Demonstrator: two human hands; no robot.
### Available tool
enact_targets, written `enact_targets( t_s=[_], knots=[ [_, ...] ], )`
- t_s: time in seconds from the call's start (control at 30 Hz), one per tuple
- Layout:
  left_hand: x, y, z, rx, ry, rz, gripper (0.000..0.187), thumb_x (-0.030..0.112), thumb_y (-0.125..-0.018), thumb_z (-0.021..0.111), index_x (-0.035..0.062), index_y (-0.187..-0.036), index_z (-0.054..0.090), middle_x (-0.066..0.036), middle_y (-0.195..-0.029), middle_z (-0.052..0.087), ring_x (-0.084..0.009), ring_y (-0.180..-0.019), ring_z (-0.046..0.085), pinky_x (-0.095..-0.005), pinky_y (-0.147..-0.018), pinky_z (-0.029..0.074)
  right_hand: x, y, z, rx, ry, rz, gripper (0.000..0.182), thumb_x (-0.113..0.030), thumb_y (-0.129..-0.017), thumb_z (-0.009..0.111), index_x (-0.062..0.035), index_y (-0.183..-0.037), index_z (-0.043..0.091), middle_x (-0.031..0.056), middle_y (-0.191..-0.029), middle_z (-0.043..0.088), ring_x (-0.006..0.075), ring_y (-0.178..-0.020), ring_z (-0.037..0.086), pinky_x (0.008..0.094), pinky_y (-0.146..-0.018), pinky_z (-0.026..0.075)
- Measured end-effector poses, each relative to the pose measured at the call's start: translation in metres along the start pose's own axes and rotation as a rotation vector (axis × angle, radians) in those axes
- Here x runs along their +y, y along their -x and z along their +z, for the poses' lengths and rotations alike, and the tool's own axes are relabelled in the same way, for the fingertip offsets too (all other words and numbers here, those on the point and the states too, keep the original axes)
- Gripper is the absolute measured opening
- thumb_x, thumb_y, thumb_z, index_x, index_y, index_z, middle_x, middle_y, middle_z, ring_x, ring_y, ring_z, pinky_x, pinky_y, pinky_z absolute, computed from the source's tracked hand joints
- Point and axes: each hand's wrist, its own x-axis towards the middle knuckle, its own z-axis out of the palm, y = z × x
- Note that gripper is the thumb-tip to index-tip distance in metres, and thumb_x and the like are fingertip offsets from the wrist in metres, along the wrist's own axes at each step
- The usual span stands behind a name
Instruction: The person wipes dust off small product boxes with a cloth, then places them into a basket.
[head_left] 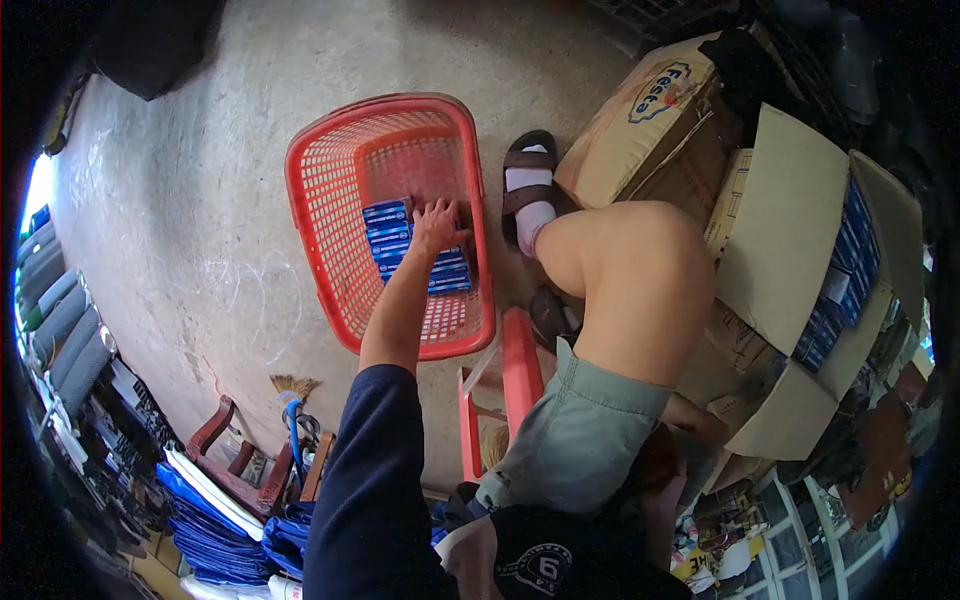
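My left hand (437, 228) reaches down into a red plastic basket (303, 215) on the floor. Its fingers are spread over several small blue boxes (388, 232) with white print, stacked in rows inside; I cannot see a box lifted in it. At the lower right, my right hand (706, 427) is beside a flap of an open cardboard box (790, 235). My leg and the shadow partly cover that hand, and its fingers do not show clearly. More blue packs (850, 260) fill the open cardboard box.
A closed carton (640, 110) marked Festa stands beyond my sandalled foot (530, 185). A red plastic stool (520, 365) is close below the basket. Wooden chair parts (235, 450), a small broom (294, 386) and blue sheeting (205, 535) lie at lower left.
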Motion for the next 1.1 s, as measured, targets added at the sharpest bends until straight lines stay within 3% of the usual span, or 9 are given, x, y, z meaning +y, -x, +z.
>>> enact_targets(
  t_s=[0.37,0.4,0.57,0.6,0.63,0.77,0.87,0.97,1.1],
  knots=[
    [0.012,0.038,-0.037,0.524,0.908,0.069,0.022,0.011,-0.092,0.056,0.002,-0.11,0.064,-0.023,-0.105,0.066,-0.0403,-0.1,0.063,-0.0425,-0.089,0.049,-0.002,-0.011,-0.002,-0.138,-0.063,-0.08,0.046,-0.03,-0.105,0.034,0.0007,-0.132,0.053,0.015,-0.127,0.06,0.0287,-0.114,0.062,0.0444,-0.097,0.053],
    [0.014,0.054,-0.047,0.598,0.74,0.085,0.02,0.011,-0.094,0.054,-0.0001,-0.107,0.064,-0.022,-0.095,0.068,-0.0405,-0.094,0.065,-0.043,-0.085,0.051,-0.003,-0.01,-0.001,-0.086,-0.11,-0.055,0.045,-0.031,-0.105,0.035,-0.0003,-0.133,0.053,0.0147,-0.127,0.06,0.0287,-0.114,0.062,0.0444,-0.097,0.053],
    [0.009,0.12,0.011,0.306,0.855,-0.204,0.032,0.026,-0.093,0.055,0.0017,-0.112,0.065,-0.023,-0.092,0.07,-0.0366,-0.084,0.069,-0.0466,-0.075,0.054,-0.001,-0.022,-0.02,-0.201,-0.121,-0.091,0.048,-0.045,-0.101,0.039,-0.0171,-0.137,0.053,0.0041,-0.135,0.058,0.0259,-0.121,0.057,0.0418,-0.099,0.048],
    [-0.009,0.12,0.065,0.296,0.884,-0.122,0.033,0.026,-0.092,0.055,0.0014,-0.112,0.065,-0.024,-0.092,0.07,-0.0381,-0.082,0.069,-0.0487,-0.074,0.053,-0.002,-0.022,-0.02,-0.194,-0.187,-0.093,0.046,-0.041,-0.102,0.039,-0.0135,-0.136,0.054,0.0072,-0.132,0.059,0.027,-0.119,0.058,0.0432,-0.099,0.049],
    [0.01,0.157,0.045,0.233,0.814,-0.041,0.03,0.022,-0.094,0.06,0.0012,-0.116,0.062,-0.015,-0.097,0.072,-0.0236,-0.083,0.066,-0.0405,-0.072,0.053,-0.003,-0.022,-0.016,-0.187,-0.255,-0.09,0.045,-0.036,-0.103,0.038,-0.0099,-0.135,0.054,0.0103,-0.13,0.059,0.028,-0.118,0.059,0.0445,-0.099,0.05],
    [0.058,0.254,0.036,0.402,0.773,0.213,0.02,0.007,-0.088,0.055,0.0007,-0.103,0.066,-0.022,-0.092,0.068,-0.0353,-0.092,0.067,-0.0404,-0.08,0.051,-0.002,-0.032,-0.023,-0.276,-0.391,-0.116,0.044,-0.035,-0.103,0.04,-0.0061,-0.134,0.054,0.0135,-0.129,0.06,0.0298,-0.118,0.059,0.0463,-0.1,0.051],
    [0.057,0.284,0.045,0.515,0.982,0.193,0.017,0.003,-0.089,0.054,0.001,-0.099,0.068,-0.014,-0.088,0.07,-0.0244,-0.085,0.067,-0.0355,-0.076,0.052,-0.011,-0.021,-0.016,-0.433,-0.608,-0.086,0.045,-0.037,-0.103,0.043,-0.0058,-0.134,0.054,0.013,-0.13,0.059,0.0299,-0.116,0.06,0.046,-0.099,0.052],
    [0.076,0.302,-0.04,0.474,1.07,-0.24,0.018,0.006,-0.093,0.051,0.0022,-0.095,0.068,-0.005,-0.085,0.067,-0.015,-0.081,0.062,-0.0319,-0.074,0.05,-0.013,-0.026,-0.021,-0.491,-0.704,-0.1,0.045,-0.037,-0.103,0.043,-0.0061,-0.134,0.053,0.0125,-0.13,0.057,0.0303,-0.114,0.06,0.0463,-0.097,0.053],
    [0.047,0.223,-0.157,0.975,0.802,0.084,0.02,0.01,-0.097,0.049,0.0021,-0.103,0.067,-0.005,-0.09,0.066,-0.0122,-0.084,0.06,-0.0273,-0.076,0.048,-0.009,-0.038,-0.028,-0.56,-0.764,-0.178,0.045,-0.037,-0.104,0.04,-0.0055,-0.134,0.052,0.0128,-0.128,0.057,0.0304,-0.112,0.061,0.0468,-0.095,0.054]
  ],
)
